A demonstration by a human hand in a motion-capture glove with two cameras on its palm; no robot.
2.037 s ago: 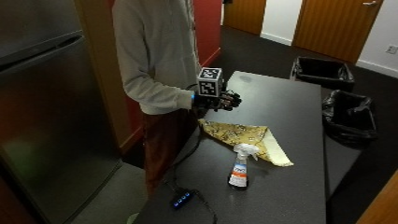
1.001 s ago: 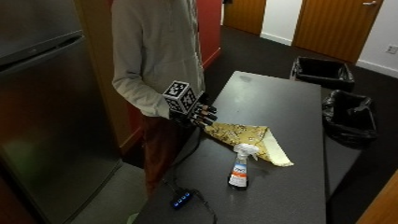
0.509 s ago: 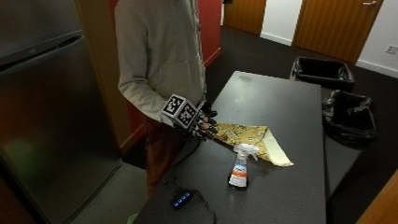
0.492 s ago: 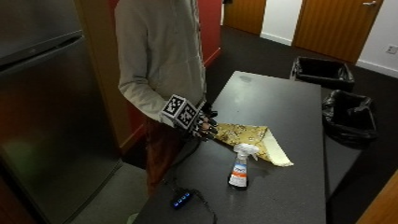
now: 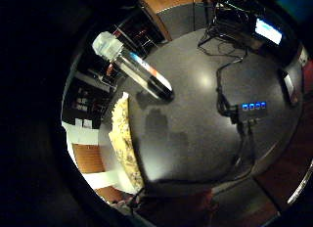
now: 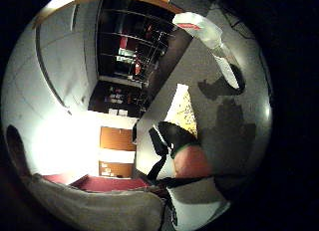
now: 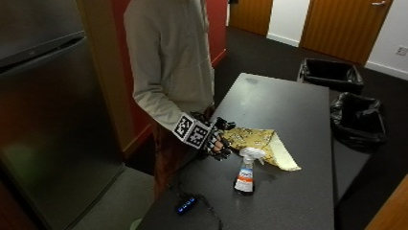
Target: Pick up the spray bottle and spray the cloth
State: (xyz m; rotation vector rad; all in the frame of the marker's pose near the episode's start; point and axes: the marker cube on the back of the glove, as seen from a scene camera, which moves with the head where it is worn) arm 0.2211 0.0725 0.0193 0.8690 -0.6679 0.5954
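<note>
A clear spray bottle (image 7: 244, 170) with a white trigger head and an orange label stands upright on the dark table (image 7: 287, 100). Just behind it lies a yellow patterned cloth (image 7: 258, 143), partly folded. My gloved right hand (image 7: 213, 142) hovers over the table's left side, a short way left of the bottle and at the cloth's near corner, its fingers loosely curled and holding nothing. Both palm views look across the table: the bottle (image 5: 134, 65) (image 6: 212, 42) stands apart from the palm, with the cloth (image 5: 122, 144) (image 6: 182, 111) beside it.
A small black hub with blue lights (image 7: 186, 205) (image 5: 249, 107) and its cables lie near the table's front left corner. Two black bins (image 7: 328, 74) (image 7: 357, 125) stand by the table's right side. A grey cabinet (image 7: 51, 120) is at the left.
My right hand has come down from chest height and moved along the table's left edge toward the bottle. The bottle and cloth have stayed where they were.
</note>
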